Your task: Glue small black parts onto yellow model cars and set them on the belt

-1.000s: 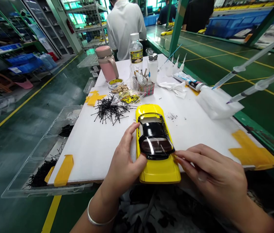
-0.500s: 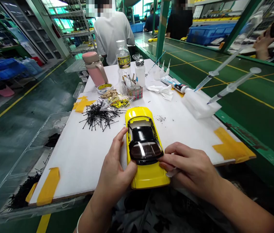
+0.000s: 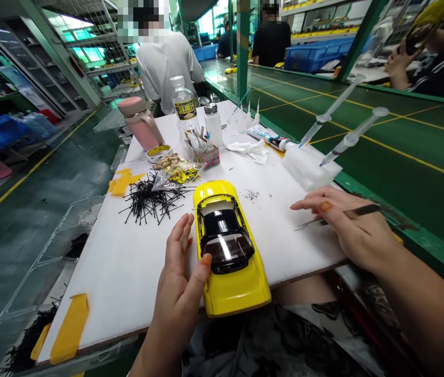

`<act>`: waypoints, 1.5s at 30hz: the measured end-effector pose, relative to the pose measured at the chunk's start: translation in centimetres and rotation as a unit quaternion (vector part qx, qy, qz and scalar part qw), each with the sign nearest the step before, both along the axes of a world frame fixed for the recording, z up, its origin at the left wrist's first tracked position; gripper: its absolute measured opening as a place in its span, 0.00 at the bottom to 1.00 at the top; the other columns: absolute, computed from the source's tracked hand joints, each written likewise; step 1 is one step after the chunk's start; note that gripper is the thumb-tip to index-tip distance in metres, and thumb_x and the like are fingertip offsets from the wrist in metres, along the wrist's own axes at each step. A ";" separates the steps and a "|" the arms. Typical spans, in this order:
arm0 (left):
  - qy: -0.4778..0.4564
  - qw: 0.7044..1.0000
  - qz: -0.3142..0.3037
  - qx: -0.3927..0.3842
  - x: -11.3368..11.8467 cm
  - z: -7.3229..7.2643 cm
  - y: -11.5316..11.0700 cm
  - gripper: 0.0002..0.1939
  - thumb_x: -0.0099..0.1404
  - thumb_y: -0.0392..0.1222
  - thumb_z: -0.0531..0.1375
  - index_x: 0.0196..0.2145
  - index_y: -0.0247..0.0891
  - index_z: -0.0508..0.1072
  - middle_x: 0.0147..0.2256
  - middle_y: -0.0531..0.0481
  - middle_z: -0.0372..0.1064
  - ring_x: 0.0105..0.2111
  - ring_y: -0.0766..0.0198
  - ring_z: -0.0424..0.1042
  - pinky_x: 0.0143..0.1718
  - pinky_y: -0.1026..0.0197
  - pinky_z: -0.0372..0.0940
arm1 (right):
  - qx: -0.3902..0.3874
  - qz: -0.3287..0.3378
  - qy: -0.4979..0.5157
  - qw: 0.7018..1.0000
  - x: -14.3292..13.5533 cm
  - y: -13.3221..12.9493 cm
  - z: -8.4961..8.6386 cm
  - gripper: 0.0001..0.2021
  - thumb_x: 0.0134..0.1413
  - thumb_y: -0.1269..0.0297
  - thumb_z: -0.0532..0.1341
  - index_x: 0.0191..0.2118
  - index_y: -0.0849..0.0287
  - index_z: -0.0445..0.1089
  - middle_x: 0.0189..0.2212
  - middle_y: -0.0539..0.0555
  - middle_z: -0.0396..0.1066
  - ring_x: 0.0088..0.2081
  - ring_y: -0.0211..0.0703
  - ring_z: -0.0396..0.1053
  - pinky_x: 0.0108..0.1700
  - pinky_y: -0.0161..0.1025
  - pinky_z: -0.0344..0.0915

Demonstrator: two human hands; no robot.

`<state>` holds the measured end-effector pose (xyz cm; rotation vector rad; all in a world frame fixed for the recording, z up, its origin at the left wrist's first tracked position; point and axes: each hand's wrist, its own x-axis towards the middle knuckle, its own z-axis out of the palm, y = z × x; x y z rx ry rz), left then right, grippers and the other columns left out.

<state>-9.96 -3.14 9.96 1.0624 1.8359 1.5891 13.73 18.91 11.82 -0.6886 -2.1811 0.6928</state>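
A yellow model car body (image 3: 237, 288) with a black roof lies on the white board (image 3: 120, 277), its rear end at the near edge. My left hand (image 3: 178, 283) is beside the car's left flank, fingers stretched and apart. Its thumb tip is at the left edge of the rear window. To the right of the car, my right hand (image 3: 347, 225) holds slim tweezers (image 3: 363, 210) above the board, their pointed end toward the car. Tiny black bits (image 3: 251, 195) are scattered near the car's front right.
A heap of black sprue-like sticks (image 3: 153, 199) and a plastic bag of yellow parts (image 3: 180, 175) lie left. Behind stand a pink mug (image 3: 139, 125), a bottle (image 3: 185, 107) and a jar (image 3: 213, 125). Two syringes stick in a white foam block (image 3: 310, 165) at right.
My right hand has left the car's rear window corner and moved right with the tweezers. My left hand's grip on the car has loosened. The view has shifted slightly.
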 end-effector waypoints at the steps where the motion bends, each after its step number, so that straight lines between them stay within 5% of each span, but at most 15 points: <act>1: 0.014 1.000 -0.011 -0.008 -0.1 -0.1 0.0 0.33 0.78 0.53 0.58 0.75 0.57 0.53 0.78 0.50 0.49 0.78 0.53 0.49 0.79 0.44 0.48 | 0.000 0.001 -0.032 0.999 0.5 0.4 0.1 0.22 0.76 0.46 0.56 0.42 0.51 0.85 0.41 0.57 0.81 0.38 0.48 0.78 0.36 0.42 0.75; 5: 0.072 0.996 -0.036 -0.037 -0.9 -0.3 -0.2 0.36 0.75 0.53 0.64 0.74 0.63 0.55 0.77 0.53 0.50 0.76 0.49 0.54 0.77 0.40 0.52 | -0.115 0.041 -0.074 0.990 2.6 1.5 0.6 0.20 0.70 0.45 0.64 0.37 0.53 0.86 0.38 0.57 0.83 0.25 0.42 0.75 0.20 0.37 0.70; 9: 0.068 0.997 -0.025 -0.039 -0.9 -0.2 -0.1 0.35 0.72 0.53 0.66 0.72 0.63 0.60 0.75 0.52 0.57 0.73 0.49 0.62 0.70 0.47 0.67 | -0.179 0.005 -0.041 0.983 2.8 1.6 2.2 0.15 0.61 0.47 0.72 0.36 0.54 0.87 0.34 0.57 0.83 0.21 0.40 0.72 0.20 0.34 0.68; 16: 0.129 0.991 -0.002 -0.049 -0.9 -0.9 -0.4 0.35 0.73 0.52 0.64 0.73 0.60 0.59 0.75 0.47 0.56 0.72 0.41 0.63 0.74 0.33 0.58 | -0.199 0.041 -0.042 0.978 -3.4 2.5 5.2 0.06 0.50 0.64 0.73 0.34 0.60 0.84 0.26 0.54 0.81 0.25 0.39 0.73 0.26 0.33 0.70; 23: 0.160 0.985 0.007 -0.058 -1.1 -1.2 -1.0 0.37 0.72 0.51 0.65 0.73 0.62 0.57 0.76 0.48 0.54 0.72 0.39 0.61 0.74 0.31 0.56 | -0.248 0.059 -0.018 0.967 -7.9 4.3 2.9 0.06 0.48 0.65 0.71 0.32 0.62 0.79 0.27 0.55 0.80 0.25 0.38 0.74 0.27 0.33 0.70; 27: 0.178 0.982 0.000 -0.061 -1.1 -1.2 -1.0 0.38 0.72 0.50 0.65 0.74 0.62 0.56 0.75 0.49 0.55 0.71 0.39 0.63 0.73 0.35 0.61 | -0.262 0.055 -0.005 0.963 -7.8 4.5 1.5 0.09 0.48 0.62 0.71 0.34 0.63 0.79 0.31 0.57 0.81 0.27 0.39 0.73 0.28 0.34 0.72; 37: 0.224 0.973 0.009 -0.061 -0.9 -1.3 -1.1 0.37 0.73 0.50 0.64 0.74 0.61 0.56 0.74 0.51 0.58 0.66 0.47 0.71 0.69 0.47 0.68 | -0.227 0.027 -0.018 0.973 -7.5 5.0 1.3 0.09 0.49 0.61 0.70 0.33 0.61 0.80 0.28 0.56 0.81 0.27 0.40 0.73 0.28 0.35 0.71; 45: 0.141 0.986 0.068 -0.062 1.1 -0.4 -0.4 0.31 0.74 0.55 0.63 0.71 0.63 0.61 0.73 0.55 0.60 0.67 0.48 0.69 0.72 0.44 0.63 | -0.202 0.043 -0.005 0.978 -7.4 5.0 0.7 0.08 0.49 0.60 0.69 0.31 0.60 0.81 0.29 0.56 0.81 0.30 0.44 0.74 0.28 0.38 0.72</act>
